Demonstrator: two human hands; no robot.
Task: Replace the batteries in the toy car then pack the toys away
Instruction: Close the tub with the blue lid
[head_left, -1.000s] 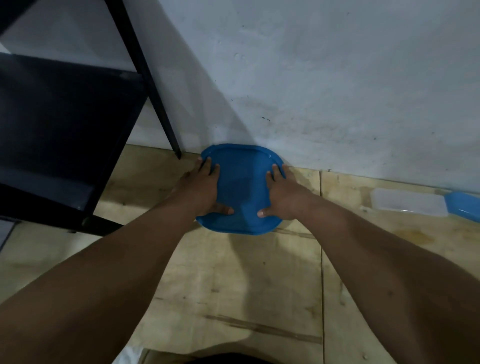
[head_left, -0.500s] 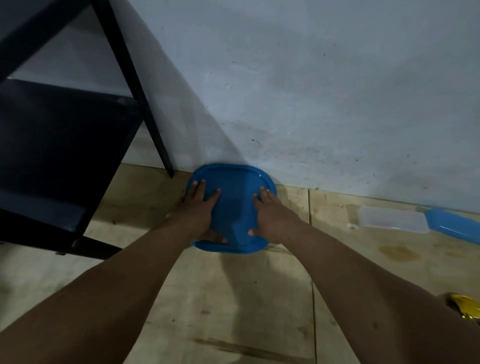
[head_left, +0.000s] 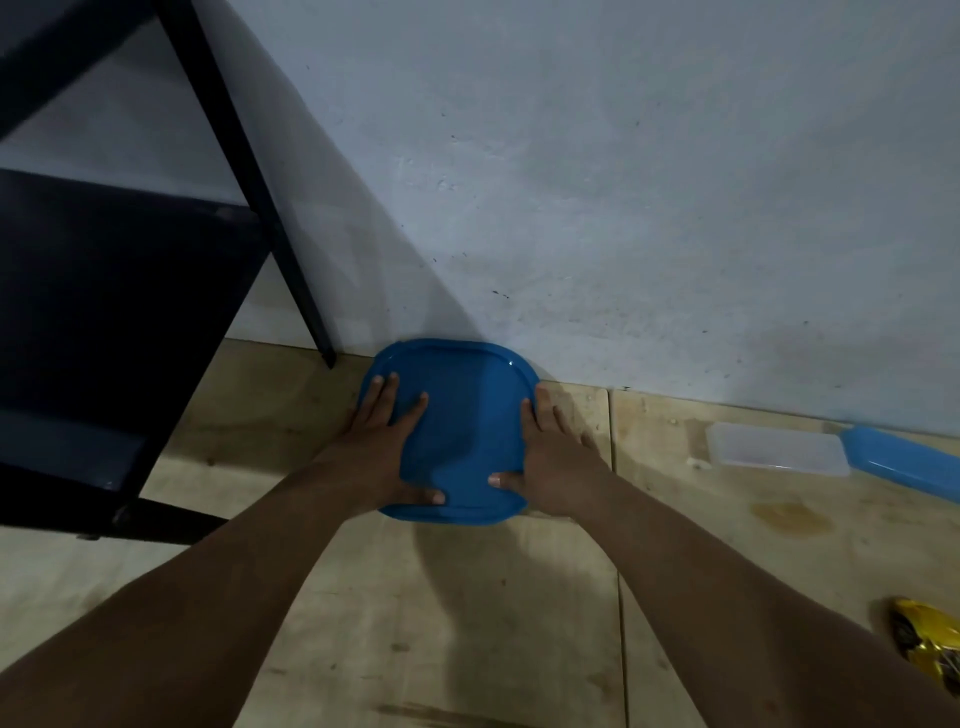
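A blue lidded container (head_left: 462, 415) sits on the wooden floor against the pale wall. My left hand (head_left: 379, 447) lies on the lid's left side, fingers spread flat and thumb along the near edge. My right hand (head_left: 545, 457) grips the right rim, with its thumb on the lid and its fingers down the side. The container's body under the lid is hidden. A shiny yellow toy car (head_left: 930, 649) lies on the floor at the lower right, partly cut off by the frame.
A dark metal shelf frame (head_left: 130, 312) stands at the left, one slanted leg (head_left: 249, 171) ending close to the container. A clear plastic box (head_left: 779, 454) and a blue lid (head_left: 904, 460) lie by the wall at the right. A stain (head_left: 789, 517) marks the floor.
My right hand has slid from the top of the lid out to its right rim. The view has tilted, and the yellow toy car shows more at the lower right.
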